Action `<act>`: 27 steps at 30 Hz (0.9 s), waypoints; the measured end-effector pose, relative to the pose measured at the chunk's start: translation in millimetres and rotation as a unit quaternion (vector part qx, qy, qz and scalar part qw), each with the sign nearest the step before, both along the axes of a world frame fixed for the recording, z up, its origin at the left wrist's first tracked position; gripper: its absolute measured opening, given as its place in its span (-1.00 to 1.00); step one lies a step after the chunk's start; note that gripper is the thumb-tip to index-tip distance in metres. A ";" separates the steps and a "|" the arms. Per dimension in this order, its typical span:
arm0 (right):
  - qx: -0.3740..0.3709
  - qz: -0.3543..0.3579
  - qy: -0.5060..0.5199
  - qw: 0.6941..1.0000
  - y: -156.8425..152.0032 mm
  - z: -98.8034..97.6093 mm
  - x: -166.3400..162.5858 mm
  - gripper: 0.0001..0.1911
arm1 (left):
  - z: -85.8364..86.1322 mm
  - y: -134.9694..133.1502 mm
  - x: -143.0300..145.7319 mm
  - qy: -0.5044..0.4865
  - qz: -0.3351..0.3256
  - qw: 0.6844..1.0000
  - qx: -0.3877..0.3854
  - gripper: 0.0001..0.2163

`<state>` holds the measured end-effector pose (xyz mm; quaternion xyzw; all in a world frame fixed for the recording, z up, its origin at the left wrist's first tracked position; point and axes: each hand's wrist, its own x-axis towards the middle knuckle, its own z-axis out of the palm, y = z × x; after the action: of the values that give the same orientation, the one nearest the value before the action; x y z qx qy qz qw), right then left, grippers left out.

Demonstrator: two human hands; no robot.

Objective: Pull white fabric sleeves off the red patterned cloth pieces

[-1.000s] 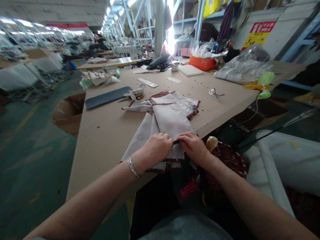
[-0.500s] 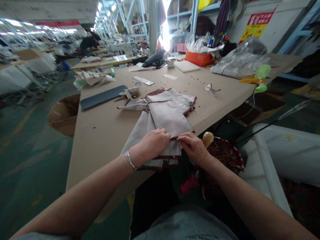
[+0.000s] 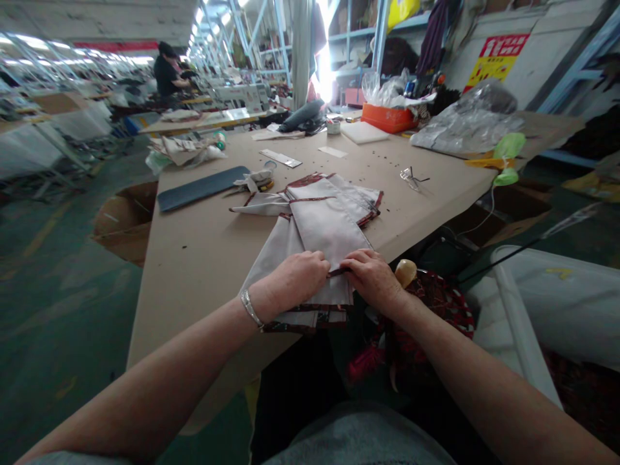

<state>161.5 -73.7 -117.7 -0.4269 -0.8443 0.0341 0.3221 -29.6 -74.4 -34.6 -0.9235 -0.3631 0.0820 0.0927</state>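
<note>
A light grey fabric piece (image 3: 325,223) with dark red-brown edging lies on top of other such pieces at the table's near edge. My left hand (image 3: 303,278) is closed on its near edge, fingers curled over the dark trim. Close to its right, my right hand (image 3: 372,278) pinches the same edge, with the thumb hidden beneath. A short stretch of trim shows between the two hands. Beneath them, more grey panels (image 3: 332,294) hang slightly over the table edge, and others fan out behind (image 3: 361,194).
On the table (image 3: 194,271) are a dark blue-grey board (image 3: 203,188), scissors with a wrapped handle (image 3: 256,182), a ruler (image 3: 279,158), glasses (image 3: 413,179) and an orange tray (image 3: 389,117). A round-topped stool (image 3: 438,300) and white bin (image 3: 513,323) stand right; a cardboard box (image 3: 123,219) left.
My right hand has turned over the fabric's edge, its fingers now more on top and nearer my left hand. A person in the background now stands more upright.
</note>
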 end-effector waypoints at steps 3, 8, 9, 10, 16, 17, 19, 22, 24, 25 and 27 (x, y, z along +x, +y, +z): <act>0.003 0.022 -0.052 0.998 4.8 3.9 0.9 -0.86 | 2.6 -0.3 -0.8 -0.012 -0.006 1.000 -0.013 -0.81; 0.024 0.036 -0.138 0.990 3.5 9.2 1.6 -0.86 | -0.2 -3.5 -0.4 -0.012 -0.013 1.000 -0.001 -0.85; 0.021 0.036 -0.152 0.987 3.4 10.8 1.2 -0.88 | -1.0 -3.4 -0.3 -0.007 -0.009 1.000 0.000 -0.85; 0.016 0.037 -0.168 0.985 3.7 12.9 0.8 -0.88 | -1.5 -2.9 -0.4 -0.005 -0.004 1.000 0.001 -0.84; -0.007 0.032 -0.240 0.970 9.8 33.0 -2.4 -0.85 | 1.9 2.0 -8.5 -0.043 -0.002 0.998 -0.048 -0.81; -0.014 0.031 -0.246 0.969 11.3 37.4 -3.2 -0.84 | 2.5 2.5 -10.7 -0.058 0.002 0.996 -0.063 -0.81; -0.032 0.031 -0.257 0.965 14.9 46.0 -5.2 -0.82 | 3.0 3.3 -14.3 -0.089 0.005 0.992 -0.084 -0.82; -0.062 0.030 -0.279 0.958 20.7 56.3 -8.1 -0.81 | 3.7 4.7 -15.5 -0.105 0.008 0.990 -0.091 -0.77; -0.070 0.026 -0.287 0.955 23.1 59.2 -9.1 -0.80 | 4.7 6.0 -13.8 -0.098 0.019 0.991 -0.090 -0.74; -0.069 0.024 -0.284 0.956 23.6 59.4 -9.2 -0.79 | 5.2 6.7 -12.6 -0.093 0.024 0.991 -0.088 -0.74; -0.063 0.019 -0.271 0.960 23.4 57.6 -8.4 -0.77 | 5.4 8.1 -10.0 -0.080 0.025 0.993 -0.086 -0.74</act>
<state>153.1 -50.3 -60.1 -0.4233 -0.9041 -0.0231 0.0530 -39.6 -66.3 -29.2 -0.9224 -0.3837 0.0410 -0.0183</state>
